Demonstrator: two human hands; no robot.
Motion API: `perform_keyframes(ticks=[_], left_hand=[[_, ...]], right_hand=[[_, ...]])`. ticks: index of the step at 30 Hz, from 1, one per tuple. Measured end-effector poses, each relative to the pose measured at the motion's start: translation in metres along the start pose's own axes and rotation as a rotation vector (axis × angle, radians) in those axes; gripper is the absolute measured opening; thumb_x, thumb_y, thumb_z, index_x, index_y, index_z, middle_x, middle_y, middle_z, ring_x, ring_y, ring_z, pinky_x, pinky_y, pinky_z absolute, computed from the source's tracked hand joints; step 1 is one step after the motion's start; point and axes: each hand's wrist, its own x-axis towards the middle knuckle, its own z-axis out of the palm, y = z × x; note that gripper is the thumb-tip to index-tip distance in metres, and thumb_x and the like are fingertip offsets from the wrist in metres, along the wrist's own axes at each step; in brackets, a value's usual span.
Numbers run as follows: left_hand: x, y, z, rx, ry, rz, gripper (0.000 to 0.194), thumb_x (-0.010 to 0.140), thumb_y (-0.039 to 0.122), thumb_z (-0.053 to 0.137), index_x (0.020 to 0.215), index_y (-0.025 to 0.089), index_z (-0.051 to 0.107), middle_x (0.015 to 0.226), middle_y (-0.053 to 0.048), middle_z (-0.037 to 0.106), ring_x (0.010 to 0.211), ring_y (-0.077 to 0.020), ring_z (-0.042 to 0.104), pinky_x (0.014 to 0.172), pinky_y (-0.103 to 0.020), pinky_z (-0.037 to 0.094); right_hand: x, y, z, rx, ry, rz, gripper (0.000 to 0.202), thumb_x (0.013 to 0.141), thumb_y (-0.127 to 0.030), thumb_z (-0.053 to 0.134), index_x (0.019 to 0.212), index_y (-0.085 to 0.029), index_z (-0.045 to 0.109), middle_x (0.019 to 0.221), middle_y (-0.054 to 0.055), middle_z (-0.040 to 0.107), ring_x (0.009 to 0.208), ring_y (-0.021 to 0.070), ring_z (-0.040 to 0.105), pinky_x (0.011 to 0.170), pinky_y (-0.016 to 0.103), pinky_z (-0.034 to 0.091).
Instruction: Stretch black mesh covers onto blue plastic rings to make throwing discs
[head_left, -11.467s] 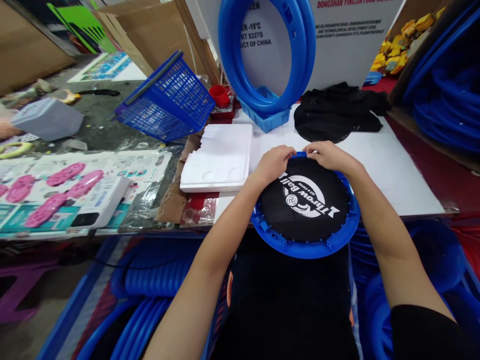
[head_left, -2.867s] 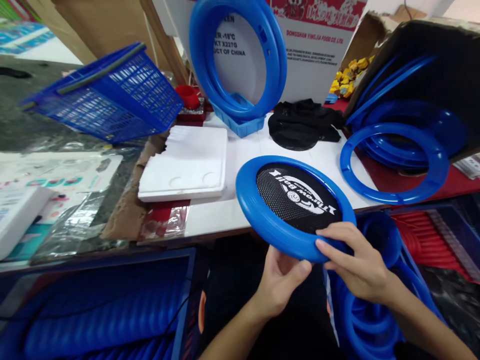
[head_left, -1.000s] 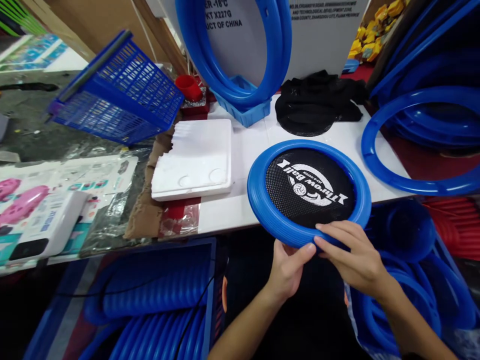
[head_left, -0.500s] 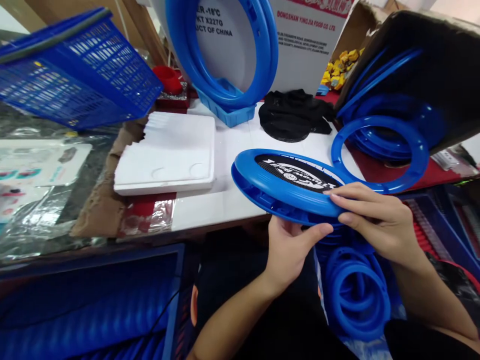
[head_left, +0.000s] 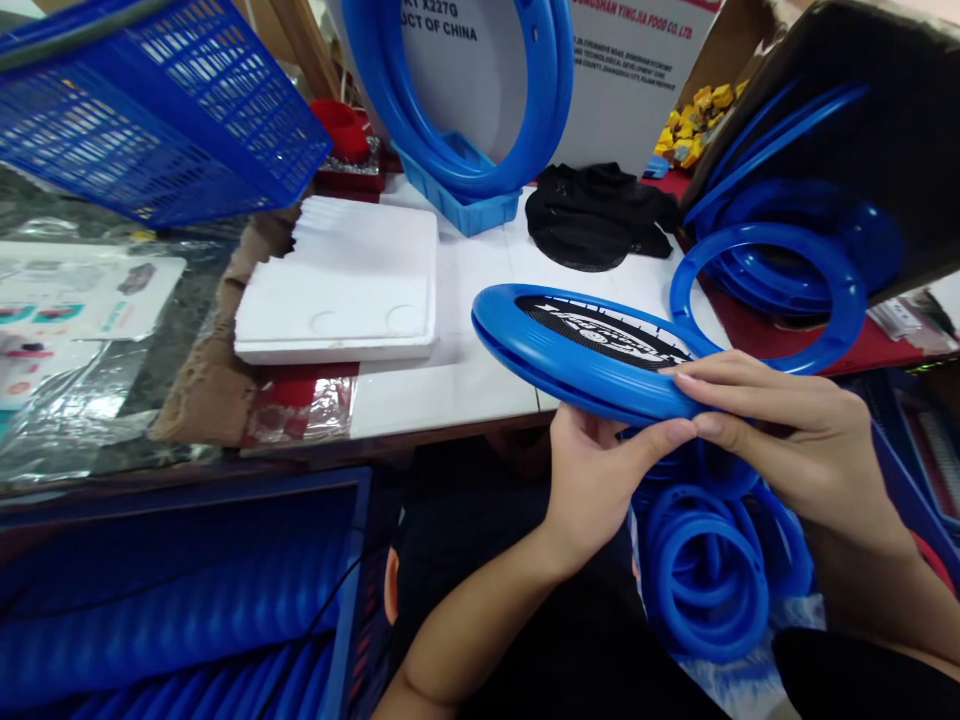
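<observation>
Between my hands is a blue flying disc [head_left: 592,385], its two rims round a black mesh centre with white print. My left hand [head_left: 600,485] grips it from below, thumb against the near edge, other fingers partly hidden under it. My right hand [head_left: 787,435] pinches the near right edge, fingers on top and thumb at the side. A narrow gap still shows between the rims at the left and front. Just behind the disc, a loose blue ring [head_left: 844,310] leans out of a dark box. Black mesh pieces [head_left: 600,215] lie on the white table surface [head_left: 480,400].
A white foam block [head_left: 345,285] rests left of the disc. Behind it, large blue rings [head_left: 551,110] stand in a light blue tray [head_left: 472,212]. A blue basket [head_left: 172,120] tilts at upper left. Below the table are a crate of blue rings [head_left: 165,610] and a bag of rings [head_left: 705,590].
The gap between the disc's two rims has narrowed, most clearly at the front. My left thumb has moved right along the edge, closer to my right hand. The view has shifted slightly.
</observation>
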Motion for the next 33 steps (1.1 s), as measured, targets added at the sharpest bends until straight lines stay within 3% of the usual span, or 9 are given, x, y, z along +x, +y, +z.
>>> perform_keyframes(ticks=[15,21,27,33], left_hand=[[0.003,0.004,0.004,-0.035,0.009,-0.013,0.058,0.064,0.028,0.106,0.114,0.017,0.078,0.114,-0.008,0.083,0.115,-0.0304,0.079,0.107,-0.044,0.062],[0.003,0.003,0.003,-0.026,0.014,-0.014,0.058,0.065,0.027,0.105,0.115,0.018,0.078,0.115,-0.008,0.083,0.118,-0.0314,0.078,0.11,-0.045,0.06],[0.004,0.0,-0.009,-0.037,0.011,-0.047,0.056,0.064,0.023,0.105,0.113,0.018,0.079,0.117,-0.009,0.083,0.122,-0.0332,0.076,0.113,-0.049,0.058],[0.004,-0.005,-0.029,0.003,0.008,-0.127,0.043,0.074,0.024,0.099,0.111,0.018,0.079,0.116,-0.009,0.083,0.125,-0.0308,0.074,0.112,-0.046,0.058]], right_hand=[[0.002,-0.005,-0.005,0.02,0.038,0.074,0.039,0.091,-0.017,0.086,0.124,-0.037,0.083,0.125,0.002,0.082,0.115,0.0273,0.077,0.102,0.042,0.064],[0.003,-0.006,-0.004,0.004,0.029,0.041,0.038,0.092,-0.02,0.085,0.124,-0.038,0.083,0.124,0.002,0.082,0.114,0.0303,0.077,0.1,0.047,0.065],[0.001,0.005,0.001,-0.019,-0.048,-0.025,0.042,0.094,-0.018,0.081,0.13,-0.039,0.08,0.129,0.003,0.08,0.115,0.0304,0.076,0.099,0.05,0.064],[-0.017,0.032,0.023,-0.076,-0.032,-0.089,0.046,0.097,-0.016,0.075,0.138,-0.037,0.077,0.134,0.005,0.078,0.118,0.0297,0.073,0.099,0.052,0.064]])
